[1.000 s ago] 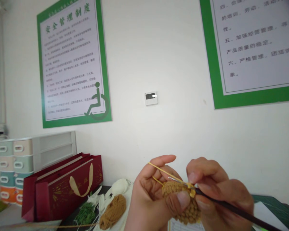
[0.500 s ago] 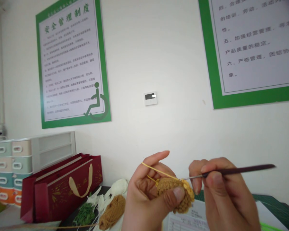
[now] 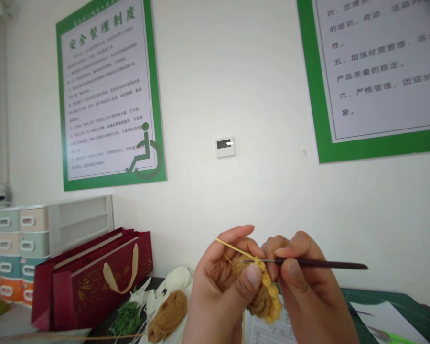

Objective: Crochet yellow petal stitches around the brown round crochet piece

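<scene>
My left hand [image 3: 218, 286] pinches a round golden-brown crocheted piece [image 3: 260, 298] between thumb and fingers, its brighter yellow edge stitches on top. A yellow yarn strand [image 3: 234, 249] runs over my left forefinger to the work. My right hand [image 3: 308, 286] grips a crochet hook [image 3: 318, 263] with a slim dark handle and a thin metal shaft. The hook's tip sits at the yellow edge, partly hidden by my fingers. Much of the piece's lower part is covered by my left thumb.
On the dark table to the left lie a tan yarn skein [image 3: 168, 315], white yarn [image 3: 177, 279] and green fibre [image 3: 127, 319]. Behind them stand a red gift bag [image 3: 93, 279] and plastic drawers [image 3: 21, 248]. Printed papers [image 3: 268, 332] and a green mat [image 3: 390, 306] lie below and right.
My right hand has moved left, close against my left hand. The hook now stays level with its tip at the edge stitches, and the piece has turned slightly in my left hand.
</scene>
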{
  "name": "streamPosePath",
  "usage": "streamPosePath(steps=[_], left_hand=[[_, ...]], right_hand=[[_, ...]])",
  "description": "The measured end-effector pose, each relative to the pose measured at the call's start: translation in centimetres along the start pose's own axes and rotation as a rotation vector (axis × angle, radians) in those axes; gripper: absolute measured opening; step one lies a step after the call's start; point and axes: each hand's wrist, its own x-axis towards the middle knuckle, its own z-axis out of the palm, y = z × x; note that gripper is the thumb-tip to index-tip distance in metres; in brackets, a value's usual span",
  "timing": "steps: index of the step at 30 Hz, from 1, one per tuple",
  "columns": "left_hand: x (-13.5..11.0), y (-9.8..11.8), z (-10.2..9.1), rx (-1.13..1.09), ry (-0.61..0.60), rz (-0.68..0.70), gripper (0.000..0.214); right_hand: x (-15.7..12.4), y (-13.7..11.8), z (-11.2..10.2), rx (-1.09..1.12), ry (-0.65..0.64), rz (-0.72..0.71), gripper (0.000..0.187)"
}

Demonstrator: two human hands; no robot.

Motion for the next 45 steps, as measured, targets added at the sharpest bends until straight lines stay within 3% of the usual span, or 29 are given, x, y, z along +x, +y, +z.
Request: streamPosePath(steps=[10, 19, 22, 25, 27, 29, 31, 36, 43, 45], left_hand=[[-0.3, -0.3, 0.6, 0.081, 0.041, 0.043, 0.04], [-1.1, 0.3, 0.8, 0.225, 0.186, 0.126, 0.051], [-1.3, 0.3, 1.3, 0.236, 0.229, 0.173, 0.052], [-1.3, 0.1, 1.8, 0.193, 0.245, 0.189, 0.051], [-1.3, 0.0, 2.0, 0.15, 0.245, 0.183, 0.052], [-1.3, 0.0, 2.1, 0.121, 0.242, 0.174, 0.053], [-1.3, 0.0, 2.0, 0.113, 0.232, 0.167, 0.053], [-1.3, 0.1, 1.7, 0.049, 0.126, 0.09, 0.056], [-1.0, -0.1, 1.0, 0.0, 0.085, 0.018, 0.07], [-0.9, -0.1, 0.8, -0.018, 0.072, 0.018, 0.072]], right_hand=[[0.2, 0.0, -0.3, -0.041, -0.005, -0.063, 0.013], [0.3, -1.5, -0.2, -0.249, -0.021, -0.229, 0.017], [0.0, -1.5, 0.4, -0.333, 0.045, -0.379, 0.009], [-0.1, -1.6, 0.0, -0.523, 0.054, -0.677, 0.014], [0.0, -2.0, -0.9, -0.714, -0.115, -0.909, 0.024], [0.2, -2.4, -1.8, -0.964, -0.236, -0.908, 0.034], [0.4, -2.6, -2.2, -1.065, -0.251, -0.948, 0.039], [0.5, -0.9, -1.1, -0.77, -0.028, -0.902, 0.038], [0.1, 0.4, 0.5, -0.386, 0.074, -0.744, 0.022], [-0.2, 0.4, 0.8, -0.277, 0.099, -0.639, 0.017]])
